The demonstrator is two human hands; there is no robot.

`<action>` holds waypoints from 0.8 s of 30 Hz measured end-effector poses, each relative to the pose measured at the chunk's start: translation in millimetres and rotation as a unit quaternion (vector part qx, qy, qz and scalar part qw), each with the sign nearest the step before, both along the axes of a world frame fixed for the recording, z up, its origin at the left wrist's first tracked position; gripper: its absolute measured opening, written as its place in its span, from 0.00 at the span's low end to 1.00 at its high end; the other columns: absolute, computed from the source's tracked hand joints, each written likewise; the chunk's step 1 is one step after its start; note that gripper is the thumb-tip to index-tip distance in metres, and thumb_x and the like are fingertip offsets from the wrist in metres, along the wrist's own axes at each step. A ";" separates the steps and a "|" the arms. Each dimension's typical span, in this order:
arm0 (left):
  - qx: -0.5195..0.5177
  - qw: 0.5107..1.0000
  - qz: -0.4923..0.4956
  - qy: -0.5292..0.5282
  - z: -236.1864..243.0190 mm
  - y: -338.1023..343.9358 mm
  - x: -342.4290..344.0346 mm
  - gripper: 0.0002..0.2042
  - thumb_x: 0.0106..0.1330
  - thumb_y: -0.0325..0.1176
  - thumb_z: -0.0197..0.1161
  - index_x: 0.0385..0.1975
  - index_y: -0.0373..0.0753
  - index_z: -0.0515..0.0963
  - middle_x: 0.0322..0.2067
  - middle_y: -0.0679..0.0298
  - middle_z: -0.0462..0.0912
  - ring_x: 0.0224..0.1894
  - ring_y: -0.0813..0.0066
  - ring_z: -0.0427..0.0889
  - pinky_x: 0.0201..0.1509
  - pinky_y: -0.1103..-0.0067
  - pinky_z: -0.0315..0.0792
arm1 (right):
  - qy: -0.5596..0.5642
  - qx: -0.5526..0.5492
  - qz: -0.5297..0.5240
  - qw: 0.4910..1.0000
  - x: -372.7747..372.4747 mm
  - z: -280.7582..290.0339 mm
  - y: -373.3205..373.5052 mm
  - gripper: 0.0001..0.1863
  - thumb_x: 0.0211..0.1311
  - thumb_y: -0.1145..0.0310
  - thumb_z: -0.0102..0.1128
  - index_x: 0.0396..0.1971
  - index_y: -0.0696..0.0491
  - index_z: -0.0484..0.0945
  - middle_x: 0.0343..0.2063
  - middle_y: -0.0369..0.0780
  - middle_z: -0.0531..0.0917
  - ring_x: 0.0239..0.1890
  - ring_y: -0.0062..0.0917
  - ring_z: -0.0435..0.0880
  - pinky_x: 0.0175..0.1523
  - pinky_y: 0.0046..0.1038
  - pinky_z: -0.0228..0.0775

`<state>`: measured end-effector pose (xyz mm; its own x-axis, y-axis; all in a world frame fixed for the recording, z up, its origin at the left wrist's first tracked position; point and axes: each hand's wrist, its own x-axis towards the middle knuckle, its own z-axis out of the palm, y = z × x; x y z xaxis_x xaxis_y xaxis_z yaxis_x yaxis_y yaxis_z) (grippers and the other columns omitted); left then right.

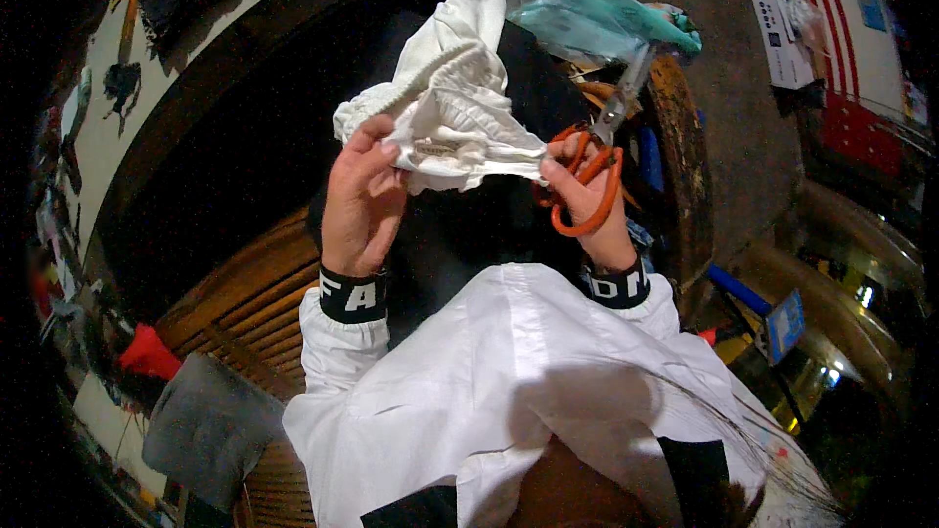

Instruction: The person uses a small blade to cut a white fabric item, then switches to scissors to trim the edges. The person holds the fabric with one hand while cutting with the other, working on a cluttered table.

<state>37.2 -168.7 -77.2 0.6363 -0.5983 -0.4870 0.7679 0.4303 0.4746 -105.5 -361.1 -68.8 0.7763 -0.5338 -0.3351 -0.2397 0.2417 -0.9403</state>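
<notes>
A white, gathered cloth piece [460, 88] hangs between my two hands above my dark lap, its kind not plain. Its lower edge is stretched sideways, and a small label [436, 149] shows inside the folds. At the left end of that edge, my left hand [364, 196] pinches the fabric between thumb and fingers. The opposite end is gripped by my right hand [587, 186], thumb on top. Orange-handled scissors [608, 117] also hang in my right hand, loops around the fingers, blades pointing up and away. How the fingers sit in the loops is partly hidden.
A clear bag with teal contents [577, 15] lies beyond my right hand. Beside it stands a worn wooden edge [680, 147]. Slatted wood [259, 284] and a grey cushion [210, 430] are at my left. A red-striped package [831, 20] lies far right.
</notes>
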 end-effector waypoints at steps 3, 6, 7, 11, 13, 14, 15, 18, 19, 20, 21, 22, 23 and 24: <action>-0.028 0.999 0.030 -0.012 -5.6 10.1 1.6 0.12 0.62 0.26 0.57 0.45 0.35 0.70 0.46 0.58 0.74 0.47 0.74 0.74 0.47 0.79 0.73 | 0.021 0.040 -0.028 0.999 -3.7 1.0 4.2 0.14 0.55 0.76 0.62 0.31 0.53 0.63 0.34 0.37 0.75 0.36 0.19 0.73 0.42 0.23 0.67; -0.074 0.997 0.001 -0.017 -5.0 11.8 2.4 0.13 0.62 0.27 0.57 0.45 0.36 0.69 0.46 0.58 0.73 0.46 0.74 0.74 0.44 0.81 0.73 | 0.054 0.016 0.016 0.998 -2.6 3.1 10.0 0.10 0.55 0.75 0.62 0.32 0.55 0.69 0.33 0.36 0.75 0.35 0.18 0.73 0.41 0.22 0.66; -0.090 0.996 -0.013 -0.025 -4.2 11.7 1.9 0.13 0.62 0.28 0.57 0.45 0.36 0.68 0.45 0.58 0.73 0.45 0.75 0.74 0.42 0.82 0.73 | 0.065 0.003 0.030 0.997 -1.8 3.2 11.7 0.09 0.55 0.75 0.62 0.32 0.56 0.70 0.32 0.36 0.75 0.35 0.18 0.73 0.41 0.22 0.66; -0.042 0.994 -0.096 -0.029 7.8 6.5 -3.6 0.18 0.58 0.31 0.59 0.47 0.35 0.66 0.45 0.59 0.70 0.37 0.79 0.73 0.35 0.85 0.71 | 0.011 0.015 0.085 0.996 9.1 6.0 13.9 0.12 0.52 0.72 0.66 0.34 0.57 0.73 0.32 0.35 0.76 0.33 0.18 0.74 0.40 0.23 0.67; -0.006 0.993 -0.109 -0.044 11.2 2.9 -12.2 0.20 0.60 0.27 0.57 0.52 0.33 0.64 0.48 0.57 0.71 0.38 0.79 0.74 0.34 0.85 0.71 | -0.041 -0.048 0.097 0.993 19.2 11.8 18.5 0.16 0.50 0.70 0.69 0.35 0.57 0.72 0.32 0.36 0.77 0.32 0.19 0.75 0.41 0.23 0.68; 0.010 0.992 -0.112 -0.055 15.9 -1.9 -16.5 0.19 0.60 0.26 0.56 0.52 0.33 0.64 0.47 0.57 0.72 0.37 0.78 0.75 0.34 0.84 0.71 | -0.054 -0.074 0.098 0.991 23.6 11.3 20.3 0.17 0.49 0.70 0.70 0.36 0.57 0.72 0.32 0.36 0.78 0.32 0.19 0.75 0.41 0.22 0.68; 0.027 0.991 -0.116 -0.067 19.4 -6.0 -21.1 0.19 0.61 0.25 0.55 0.52 0.33 0.64 0.46 0.57 0.74 0.37 0.78 0.75 0.34 0.84 0.72 | -0.067 -0.099 0.100 0.988 27.8 10.4 21.0 0.18 0.48 0.70 0.71 0.36 0.57 0.72 0.32 0.37 0.78 0.32 0.19 0.75 0.41 0.22 0.68; 0.099 0.985 -0.087 -0.108 22.6 -10.8 -31.0 0.17 0.64 0.25 0.54 0.52 0.32 0.63 0.42 0.58 0.77 0.31 0.79 0.76 0.30 0.86 0.70 | -0.016 -0.088 0.120 0.989 33.6 4.8 23.6 0.20 0.49 0.70 0.70 0.38 0.56 0.68 0.34 0.36 0.77 0.36 0.19 0.76 0.43 0.21 0.68; 0.125 0.982 -0.076 -0.121 22.9 -9.8 -33.3 0.17 0.64 0.25 0.54 0.52 0.32 0.63 0.41 0.59 0.77 0.29 0.80 0.76 0.29 0.87 0.70 | -0.002 -0.053 0.122 0.991 36.1 6.2 26.2 0.19 0.50 0.70 0.70 0.37 0.55 0.67 0.34 0.36 0.76 0.37 0.18 0.76 0.45 0.20 0.68; 0.115 0.984 -0.069 -0.116 22.4 -5.6 -34.0 0.17 0.65 0.26 0.54 0.53 0.32 0.62 0.41 0.58 0.78 0.28 0.82 0.77 0.26 0.89 0.69 | 0.025 -0.075 0.139 0.987 38.8 7.9 27.3 0.19 0.52 0.71 0.69 0.38 0.55 0.68 0.33 0.35 0.75 0.35 0.16 0.75 0.42 0.19 0.68; 0.123 0.981 -0.075 -0.131 25.7 -4.9 -35.2 0.18 0.65 0.26 0.54 0.53 0.33 0.63 0.41 0.59 0.79 0.28 0.83 0.76 0.25 0.89 0.69 | 0.017 -0.107 0.144 0.984 40.9 5.8 27.3 0.18 0.52 0.72 0.68 0.38 0.55 0.68 0.33 0.35 0.75 0.35 0.15 0.74 0.41 0.19 0.68; 0.133 0.977 -0.082 -0.145 31.7 -3.7 -36.3 0.18 0.65 0.27 0.55 0.54 0.34 0.63 0.41 0.60 0.79 0.28 0.84 0.76 0.24 0.89 0.69 | 0.008 -0.136 0.149 0.979 42.7 1.0 28.2 0.17 0.52 0.73 0.67 0.38 0.55 0.68 0.32 0.35 0.75 0.34 0.14 0.74 0.40 0.19 0.67; 0.143 0.973 -0.088 -0.159 36.3 -3.4 -37.8 0.18 0.66 0.27 0.55 0.54 0.34 0.63 0.41 0.61 0.79 0.28 0.85 0.76 0.23 0.90 0.68 | -0.001 -0.166 0.154 0.974 43.5 -4.5 29.5 0.17 0.52 0.74 0.66 0.38 0.55 0.68 0.32 0.34 0.75 0.34 0.14 0.73 0.39 0.19 0.67; 0.162 0.968 -0.090 -0.171 38.5 -5.6 -41.3 0.19 0.66 0.28 0.55 0.56 0.35 0.62 0.39 0.61 0.80 0.28 0.85 0.76 0.22 0.89 0.68 | 0.008 -0.174 0.131 0.976 41.8 -13.0 31.6 0.16 0.50 0.74 0.66 0.36 0.55 0.69 0.30 0.34 0.75 0.33 0.12 0.72 0.36 0.19 0.66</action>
